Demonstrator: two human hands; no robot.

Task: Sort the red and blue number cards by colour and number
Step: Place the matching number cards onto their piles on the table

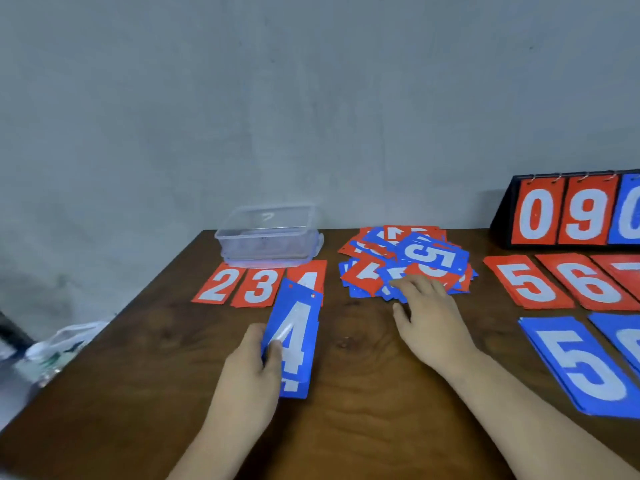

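Note:
My left hand (251, 367) grips a small stack of blue 4 cards (298, 336) by its left edge, just above the wooden table (363, 393). The stack's far end covers part of the red 4 card (308, 275), which lies in a row with the red 2 card (219, 285) and red 3 card (258, 287). My right hand (427, 315) reaches with straight fingers onto the near edge of the mixed heap of red and blue cards (408, 263). On the right lie red 5 (524, 280), red 6 (588, 284) and blue 5 (585, 365) piles.
A clear plastic box (268, 235) stands behind the red row. A black flip scoreboard (571, 213) showing 0 and 9 stands at the back right. More red and blue piles run off the right edge. A plastic bag (59, 348) lies beyond the table's left edge.

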